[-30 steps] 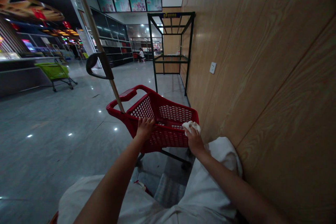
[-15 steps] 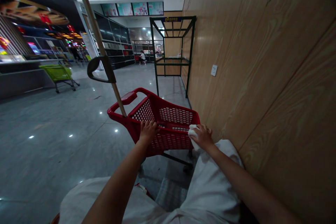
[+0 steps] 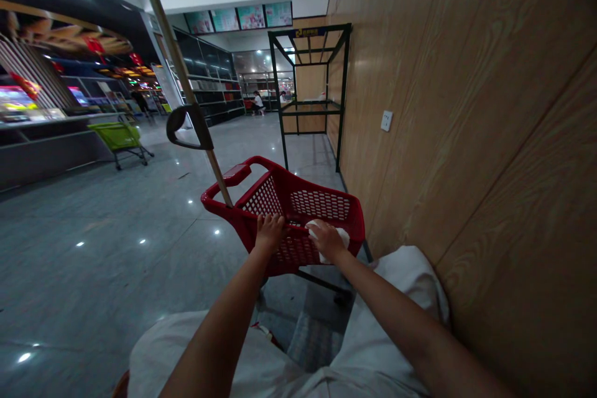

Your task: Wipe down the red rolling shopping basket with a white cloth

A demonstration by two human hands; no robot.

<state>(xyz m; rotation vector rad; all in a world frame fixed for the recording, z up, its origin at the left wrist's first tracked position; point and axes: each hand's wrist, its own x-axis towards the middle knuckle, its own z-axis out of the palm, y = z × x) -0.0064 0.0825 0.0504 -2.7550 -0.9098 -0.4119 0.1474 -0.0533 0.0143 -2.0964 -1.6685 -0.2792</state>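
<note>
A red plastic shopping cart (image 3: 298, 205) stands in front of me, close to the wooden wall. My left hand (image 3: 269, 231) grips the near rim of its basket, fingers curled over the edge. My right hand (image 3: 326, 240) presses a crumpled white cloth (image 3: 342, 237) against the near side of the basket, beside the left hand. A long wooden pole (image 3: 186, 99) with a black handle (image 3: 186, 127) leans up out of the cart's left side. My knees in light trousers fill the bottom of the view.
A wood-panelled wall (image 3: 466, 106) with a white socket (image 3: 386, 120) runs along the right. A dark metal rack (image 3: 311, 93) stands behind the cart. A green cart (image 3: 119, 137) stands at the far left on the shiny grey floor (image 3: 93, 236). People sit far back.
My right hand has slid the cloth leftwards along the basket's near rim, from its right corner toward the left hand. The left hand has kept its grip.
</note>
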